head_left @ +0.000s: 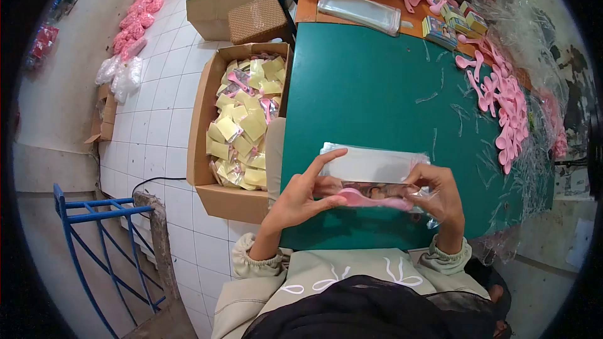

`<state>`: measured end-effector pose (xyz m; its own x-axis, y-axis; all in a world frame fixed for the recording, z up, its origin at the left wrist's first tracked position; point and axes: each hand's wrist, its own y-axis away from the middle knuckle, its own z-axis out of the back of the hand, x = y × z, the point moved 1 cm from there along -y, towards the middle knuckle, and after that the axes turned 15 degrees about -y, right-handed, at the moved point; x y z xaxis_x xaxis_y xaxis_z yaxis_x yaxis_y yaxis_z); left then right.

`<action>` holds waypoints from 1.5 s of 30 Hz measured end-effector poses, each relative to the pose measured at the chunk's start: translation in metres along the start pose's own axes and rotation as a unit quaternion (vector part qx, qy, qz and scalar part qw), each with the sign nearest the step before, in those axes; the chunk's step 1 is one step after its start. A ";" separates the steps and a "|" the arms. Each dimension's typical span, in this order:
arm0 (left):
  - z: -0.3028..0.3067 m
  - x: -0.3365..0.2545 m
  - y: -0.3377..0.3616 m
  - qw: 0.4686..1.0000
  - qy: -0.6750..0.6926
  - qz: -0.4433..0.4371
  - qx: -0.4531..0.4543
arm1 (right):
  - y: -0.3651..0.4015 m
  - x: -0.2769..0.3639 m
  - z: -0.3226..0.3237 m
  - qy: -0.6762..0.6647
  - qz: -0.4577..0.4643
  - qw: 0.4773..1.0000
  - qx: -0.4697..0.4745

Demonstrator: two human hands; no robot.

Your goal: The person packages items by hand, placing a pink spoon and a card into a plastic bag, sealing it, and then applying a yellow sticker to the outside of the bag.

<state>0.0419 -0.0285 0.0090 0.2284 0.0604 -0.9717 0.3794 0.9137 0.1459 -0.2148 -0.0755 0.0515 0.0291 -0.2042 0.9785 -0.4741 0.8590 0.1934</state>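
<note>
Green covers the surface (377, 88) in front of me, with white floor tiles (163, 107) off to the left. Both grips are closed on 1 clear bag (377, 166), held just above the near edge of the surface. My left grip (300, 199) pinches the bag's left end, thumb across the front and index finger stretched up along its top-left corner. My right grip (445, 196) pinches the right end, fingers curled over the plastic. A pink spoon (370, 199) lies lengthwise in the bag's lower part, and a printed card (377, 188) sits just above it inside; the upper part of the bag is pale and flat. Whether more bags lie under it I cannot tell. On the floor just beside the surface's left edge stands an open cardboard box (201, 113) full of yellow packets (245, 132). A heap of loose pink spoons (502, 107) runs along the right side of the surface, well apart from my grips. At the far end lie a stack of clear sleeves (358, 9) and some small printed boxes (452, 25).
</note>
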 end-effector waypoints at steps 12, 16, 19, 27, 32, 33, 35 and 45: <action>-0.039 0.013 0.025 0.980 0.167 0.106 -0.008 | 0.009 0.002 -0.047 0.347 0.091 0.912 0.197; -0.050 0.011 0.042 0.972 0.194 0.136 -0.005 | 0.011 -0.018 -0.060 0.331 0.131 0.914 0.192; -0.056 0.012 0.050 0.977 0.173 0.127 -0.013 | 0.010 -0.026 -0.068 0.331 0.153 0.909 0.204; -0.054 0.010 0.052 0.962 0.235 0.128 -0.047 | 0.009 -0.032 -0.072 0.365 0.202 0.880 0.224; -0.051 0.008 0.053 0.935 0.321 0.141 -0.055 | 0.008 -0.021 -0.073 0.393 0.320 0.836 0.210; -0.049 0.006 0.053 0.936 0.318 0.142 -0.057 | 0.008 -0.020 -0.073 0.402 0.350 0.820 0.207; -0.049 0.003 0.053 0.938 0.310 0.144 -0.065 | 0.008 -0.021 -0.074 0.417 0.362 0.808 0.206; -0.059 0.004 0.032 0.963 0.171 0.142 -0.152 | 0.010 -0.031 -0.073 0.381 0.346 0.827 0.226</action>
<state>0.0023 0.0251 -0.0012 -0.0444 0.4070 -0.9124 0.0539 0.9129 0.4046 -0.1564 -0.0265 0.0285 0.0785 0.7658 0.6383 -0.8851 0.3481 -0.3088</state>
